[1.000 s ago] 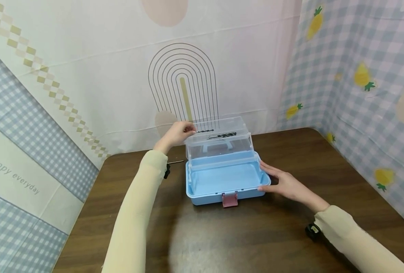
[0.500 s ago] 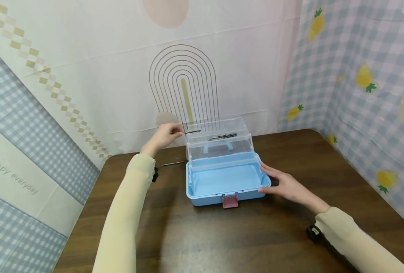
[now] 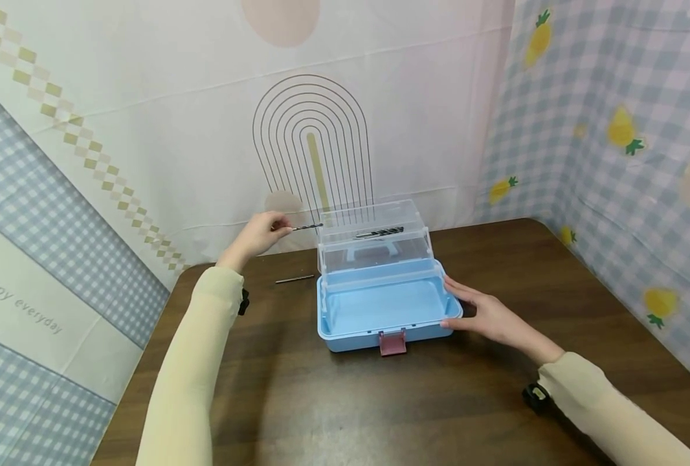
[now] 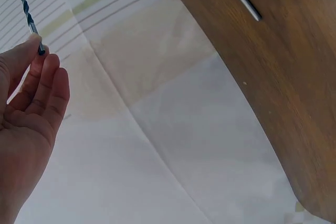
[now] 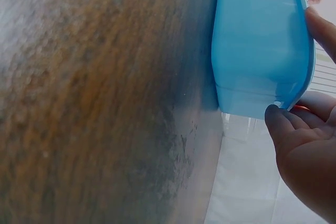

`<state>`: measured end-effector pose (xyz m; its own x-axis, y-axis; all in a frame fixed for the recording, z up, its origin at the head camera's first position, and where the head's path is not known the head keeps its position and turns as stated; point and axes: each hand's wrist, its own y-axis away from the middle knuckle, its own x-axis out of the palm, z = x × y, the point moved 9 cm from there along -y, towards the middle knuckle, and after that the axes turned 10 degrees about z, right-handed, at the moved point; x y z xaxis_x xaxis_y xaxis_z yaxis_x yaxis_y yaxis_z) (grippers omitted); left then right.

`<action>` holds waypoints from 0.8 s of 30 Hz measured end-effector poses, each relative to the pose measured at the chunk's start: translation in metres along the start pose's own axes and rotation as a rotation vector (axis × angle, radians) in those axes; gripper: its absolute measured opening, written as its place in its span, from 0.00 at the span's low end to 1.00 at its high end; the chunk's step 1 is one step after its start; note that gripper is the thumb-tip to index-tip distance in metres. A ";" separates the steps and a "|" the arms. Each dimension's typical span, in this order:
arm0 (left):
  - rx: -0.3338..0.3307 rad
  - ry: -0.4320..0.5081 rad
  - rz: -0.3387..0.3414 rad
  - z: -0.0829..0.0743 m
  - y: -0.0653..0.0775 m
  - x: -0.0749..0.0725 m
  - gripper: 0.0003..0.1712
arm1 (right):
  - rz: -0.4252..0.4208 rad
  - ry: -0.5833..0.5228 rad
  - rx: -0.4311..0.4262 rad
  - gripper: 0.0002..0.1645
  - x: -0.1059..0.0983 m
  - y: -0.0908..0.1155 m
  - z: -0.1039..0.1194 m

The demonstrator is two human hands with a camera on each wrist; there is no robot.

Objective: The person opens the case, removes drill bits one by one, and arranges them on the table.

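Observation:
My left hand (image 3: 257, 234) pinches a dark twist drill bit (image 3: 308, 226) by one end, in the air left of the clear upper tray. In the left wrist view, the thumb and fingertips hold the end of that spiral bit (image 4: 27, 11). A blue toolbox (image 3: 356, 342) stands opened, its clear tray (image 3: 391, 259) raised at the back. Several dark drill bits (image 3: 380, 232) lie together in the upper tray. At the box's right front corner, my right hand (image 3: 487, 315) grips the rim and side. The right wrist view shows fingers (image 5: 294, 124) against the blue wall.
A thin metal bit (image 3: 294, 279) lies on the brown wooden table (image 3: 356, 408) left of the toolbox. The box's pink latch (image 3: 393, 343) hangs down in front. A patterned cloth (image 3: 426, 129) hangs behind the table, and a checked cloth (image 3: 601, 194) on the right.
My left hand has moved left, away from the clear tray, with the drill bit in its fingers. The bit on the table has come into fuller view. My right hand has stayed at the toolbox corner.

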<state>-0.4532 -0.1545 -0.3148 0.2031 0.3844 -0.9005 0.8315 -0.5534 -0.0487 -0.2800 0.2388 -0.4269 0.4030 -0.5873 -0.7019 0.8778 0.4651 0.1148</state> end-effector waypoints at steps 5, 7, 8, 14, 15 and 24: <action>-0.017 0.015 0.003 0.008 0.013 -0.006 0.07 | 0.000 0.001 0.004 0.56 -0.001 0.000 0.000; -0.022 0.016 0.003 0.012 0.018 -0.007 0.06 | 0.000 0.000 0.005 0.56 -0.001 0.000 -0.001; -0.023 0.020 0.002 0.013 0.021 -0.008 0.06 | 0.000 -0.001 0.005 0.56 0.000 0.000 -0.001; -0.047 0.031 0.003 0.024 0.037 -0.013 0.07 | -0.001 -0.001 0.003 0.56 0.001 0.000 -0.001; -0.055 0.031 0.005 0.026 0.039 -0.014 0.07 | -0.002 0.000 0.003 0.56 0.001 0.000 -0.001; -0.071 0.013 0.005 0.039 0.053 -0.014 0.06 | -0.004 -0.008 0.004 0.56 0.001 0.000 -0.002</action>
<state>-0.4324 -0.2178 -0.3220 0.2138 0.3918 -0.8949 0.8650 -0.5016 -0.0130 -0.2798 0.2396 -0.4286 0.4013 -0.5946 -0.6967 0.8804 0.4602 0.1143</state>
